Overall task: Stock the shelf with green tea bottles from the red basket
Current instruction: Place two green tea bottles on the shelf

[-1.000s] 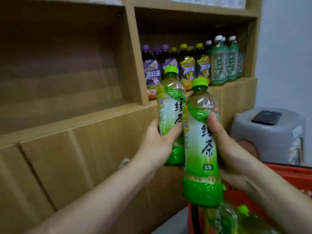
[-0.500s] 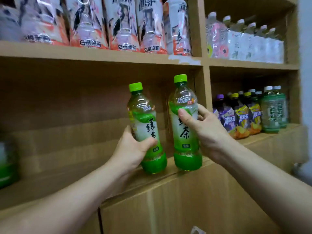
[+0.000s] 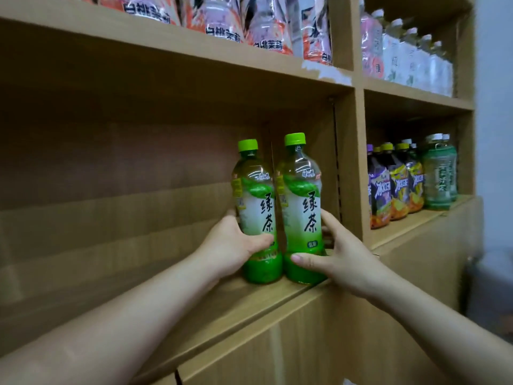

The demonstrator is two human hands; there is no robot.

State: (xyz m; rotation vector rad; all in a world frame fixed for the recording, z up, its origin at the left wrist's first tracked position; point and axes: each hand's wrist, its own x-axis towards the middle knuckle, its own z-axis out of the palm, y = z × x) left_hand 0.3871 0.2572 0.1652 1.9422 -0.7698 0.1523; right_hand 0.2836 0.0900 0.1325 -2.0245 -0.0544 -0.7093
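Standing upright on the shelf [image 3: 249, 298], two green tea bottles [image 3: 258, 218] sit gripped within both hands' fingers [image 3: 329, 223].

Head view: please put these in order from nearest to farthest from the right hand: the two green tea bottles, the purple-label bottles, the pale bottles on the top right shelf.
1. Right green tea bottle: the right hand grips it.
2. Left green tea bottle: just beside, in the left hand.
3. Purple-label bottles: next compartment, to the right.
4. Pale bottles: shelf above, far right.
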